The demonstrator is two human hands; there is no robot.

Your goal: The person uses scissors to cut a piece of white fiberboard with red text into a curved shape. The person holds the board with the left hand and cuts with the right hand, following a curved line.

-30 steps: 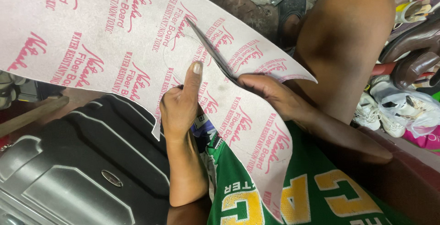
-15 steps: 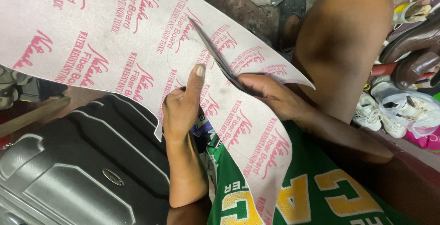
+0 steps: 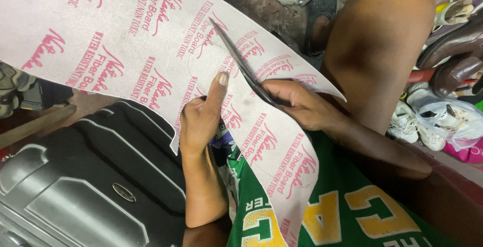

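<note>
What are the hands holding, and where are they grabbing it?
The left hand pinches the pink printed board sheet at its lower edge, thumb on top. The right hand grips the scissors by the handle end, blades in the sheet.

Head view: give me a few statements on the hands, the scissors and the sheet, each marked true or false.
1. The right hand works the scissors in the pale printed sheet. True.
2. The left hand lies flat on the grey suitcase. False: it grips the sheet's edge, thumb pressed on top, above the suitcase.
3. The scissor tips point away from the person, toward the top of the picture. True.
4. The sheet is plain, with no print. False: pink lettering repeats all over it.
5. White shoes lie on the person's right. True.
6. The person wears a red shirt. False: the shirt is green with yellow letters.
</note>
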